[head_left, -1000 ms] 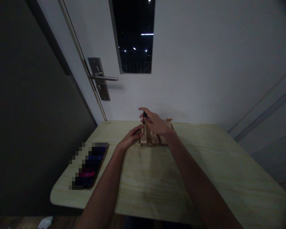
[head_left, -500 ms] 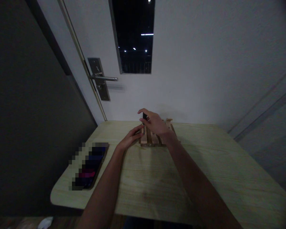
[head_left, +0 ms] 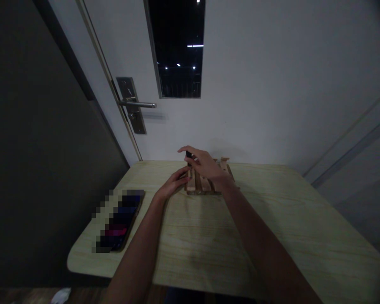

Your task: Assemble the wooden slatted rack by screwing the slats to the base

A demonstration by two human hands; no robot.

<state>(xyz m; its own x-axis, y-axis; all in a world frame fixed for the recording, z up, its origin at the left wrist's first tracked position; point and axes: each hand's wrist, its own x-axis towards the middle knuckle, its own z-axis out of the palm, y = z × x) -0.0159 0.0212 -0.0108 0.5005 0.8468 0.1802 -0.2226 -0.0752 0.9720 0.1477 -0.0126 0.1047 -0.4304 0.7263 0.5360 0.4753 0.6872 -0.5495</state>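
A small slatted wooden piece (head_left: 205, 184) lies near the far edge of the table, partly covered by my hands. My right hand (head_left: 205, 162) is closed round the black handle of a screwdriver (head_left: 189, 155), held upright above the leftmost slat, with its index finger stretched over the handle's top. Below the handle, a thin shaft reaches down to the slat; its tip is too small to make out. My left hand (head_left: 174, 182) grips the wooden piece at its left side, fingers and thumb either side of the shaft's lower end.
A phone (head_left: 126, 219), partly pixelated, lies on the pale wood-grain table (head_left: 190, 240) at the left. Behind the table stands a white door (head_left: 256, 105) with a metal handle (head_left: 142, 104) and a dark window (head_left: 177, 50). A dark panel (head_left: 34, 147) rises at the left.
The screwdriver's handle has tipped slightly left, and my right index finger has moved left over its top. My left hand and the wooden piece have stayed put.
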